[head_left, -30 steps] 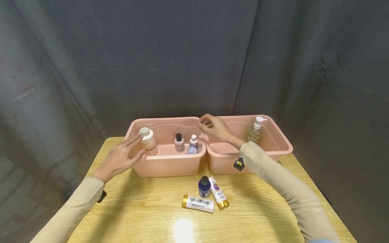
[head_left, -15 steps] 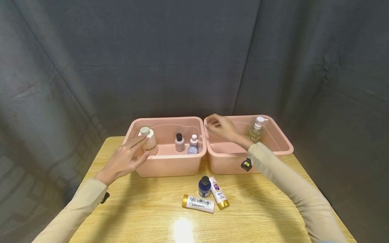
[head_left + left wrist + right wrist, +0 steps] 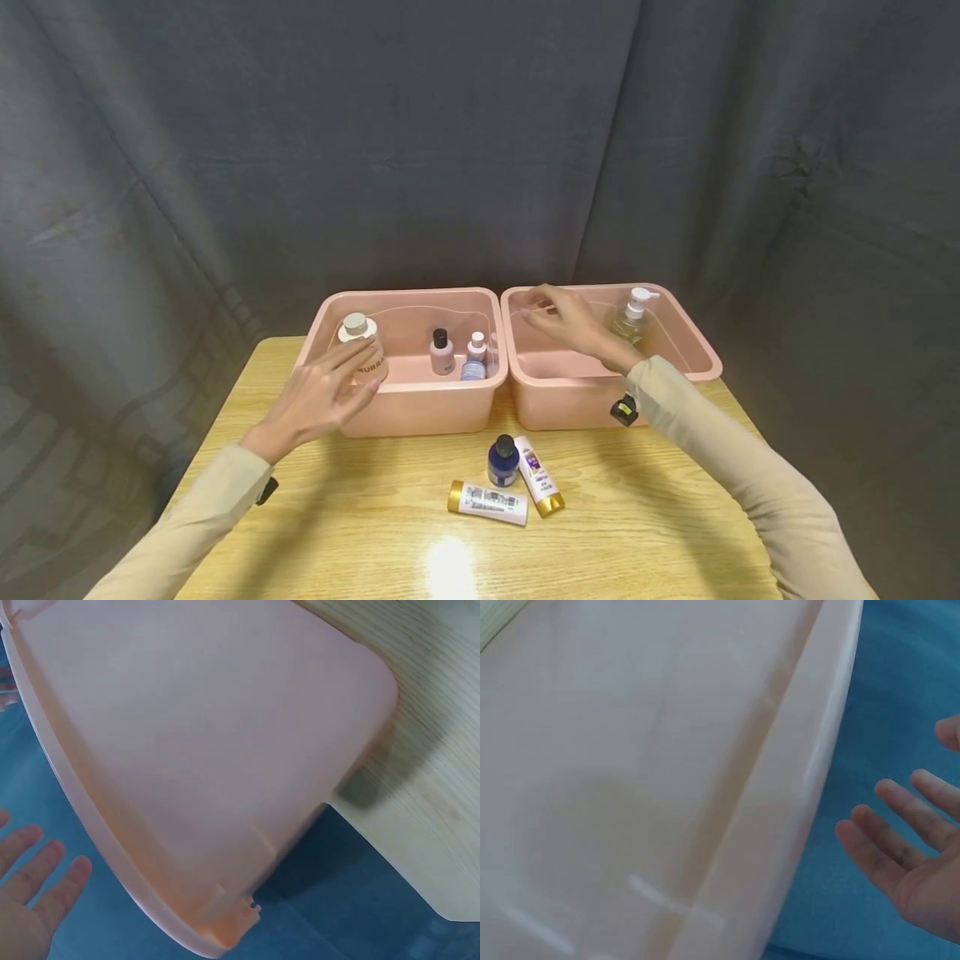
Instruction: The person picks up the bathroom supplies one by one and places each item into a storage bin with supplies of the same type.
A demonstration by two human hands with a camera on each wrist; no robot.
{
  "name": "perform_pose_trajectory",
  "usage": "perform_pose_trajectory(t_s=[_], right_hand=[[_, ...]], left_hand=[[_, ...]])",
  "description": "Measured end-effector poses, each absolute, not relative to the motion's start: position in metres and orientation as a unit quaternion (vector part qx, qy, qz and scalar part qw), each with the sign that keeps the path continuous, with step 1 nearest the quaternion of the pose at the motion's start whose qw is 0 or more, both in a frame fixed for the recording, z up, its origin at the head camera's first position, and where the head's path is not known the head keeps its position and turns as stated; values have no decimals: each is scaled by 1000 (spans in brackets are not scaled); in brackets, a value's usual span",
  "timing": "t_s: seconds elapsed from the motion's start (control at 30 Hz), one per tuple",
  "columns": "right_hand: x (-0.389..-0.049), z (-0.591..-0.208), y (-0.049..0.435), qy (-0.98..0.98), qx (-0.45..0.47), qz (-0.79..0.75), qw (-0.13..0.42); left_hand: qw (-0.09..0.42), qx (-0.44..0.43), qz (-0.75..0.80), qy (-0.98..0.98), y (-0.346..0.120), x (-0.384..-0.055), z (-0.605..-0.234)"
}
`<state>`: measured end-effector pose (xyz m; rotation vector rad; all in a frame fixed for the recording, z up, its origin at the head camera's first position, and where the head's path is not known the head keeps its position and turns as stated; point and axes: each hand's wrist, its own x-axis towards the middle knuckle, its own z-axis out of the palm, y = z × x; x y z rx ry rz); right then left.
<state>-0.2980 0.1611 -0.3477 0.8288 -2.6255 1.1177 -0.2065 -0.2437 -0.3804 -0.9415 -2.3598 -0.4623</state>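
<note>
My left hand (image 3: 318, 400) hovers over the front left of the left pink tub (image 3: 420, 410), fingers extended and holding nothing. In the head view it overlaps a white bottle (image 3: 357, 327) standing inside that tub. The left wrist view has the spread fingers (image 3: 52, 881) beside the tub's rim. Above the left part of the right pink tub (image 3: 562, 404) is my right hand (image 3: 577, 323), its fingers loosely bent around nothing. Fingers (image 3: 877, 847) of this hand appear apart from the tub wall in the right wrist view.
The left tub also holds a black-capped bottle (image 3: 442, 354) and a white-capped bottle (image 3: 476, 358). A pump bottle (image 3: 630, 321) stands in the right tub. Before the tubs are a blue bottle (image 3: 503, 462) and two gold-capped tubes, one lying crosswise (image 3: 491, 502), one slanted (image 3: 537, 479).
My right hand has left the rims where the tubs meet and shifted right over the right tub. My left hand has drifted slightly right. Bottles and tubes stay in place.
</note>
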Motion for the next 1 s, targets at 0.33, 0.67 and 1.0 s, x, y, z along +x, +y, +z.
perform_pose_trajectory(t_s=[0.33, 0.67, 1.0], right_hand=[[-288, -352, 180, -887, 240, 391, 56], [-284, -352, 208, -900, 264, 334, 93], [-280, -347, 236, -913, 244, 311, 100]], left_hand=[[298, -375, -188, -858, -233, -202, -381], [296, -384, -199, -852, -226, -197, -380], [295, -398, -198, -846, -218, -195, -380]])
